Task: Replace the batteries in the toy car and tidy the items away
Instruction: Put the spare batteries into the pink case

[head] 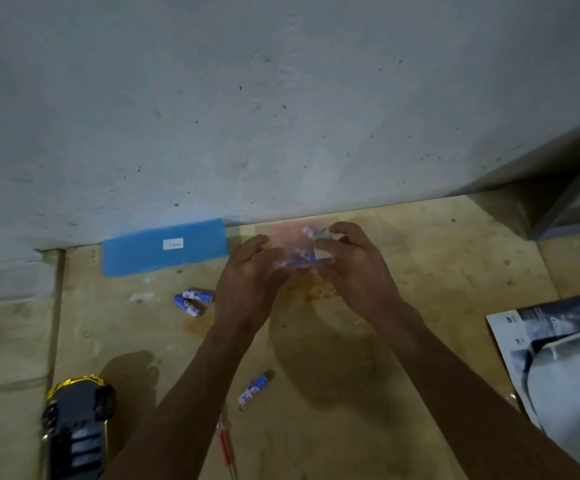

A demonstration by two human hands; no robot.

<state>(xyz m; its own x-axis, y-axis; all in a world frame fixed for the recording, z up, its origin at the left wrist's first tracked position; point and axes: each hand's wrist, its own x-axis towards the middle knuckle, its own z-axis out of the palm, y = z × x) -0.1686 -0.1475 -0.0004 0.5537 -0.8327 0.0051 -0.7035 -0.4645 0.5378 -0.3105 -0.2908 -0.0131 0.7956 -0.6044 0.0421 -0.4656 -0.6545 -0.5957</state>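
my left hand (250, 271) and right hand (352, 261) both pinch battery pack (302, 261); toy car (77, 427) upturned near left.

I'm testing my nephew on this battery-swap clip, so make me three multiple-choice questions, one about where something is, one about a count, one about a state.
1. Where does the toy car lie?
A. lower left of the floor
B. against the wall beside the blue box
C. on the printed sheet at right

2. How many loose batteries lie on the floor, out of the hands?
A. one
B. three
C. five

3. How does the toy car lie?
A. on its wheels
B. on its side
C. belly up, with its battery bay showing

Answers:
1 A, the car sits at the lower left, far from the blue box.
2 B, a pair of batteries lies left of the left hand and a single battery lies between the forearms.
3 C, the dark underside faces the camera; both hands, the right hand included, hold a battery pack instead.
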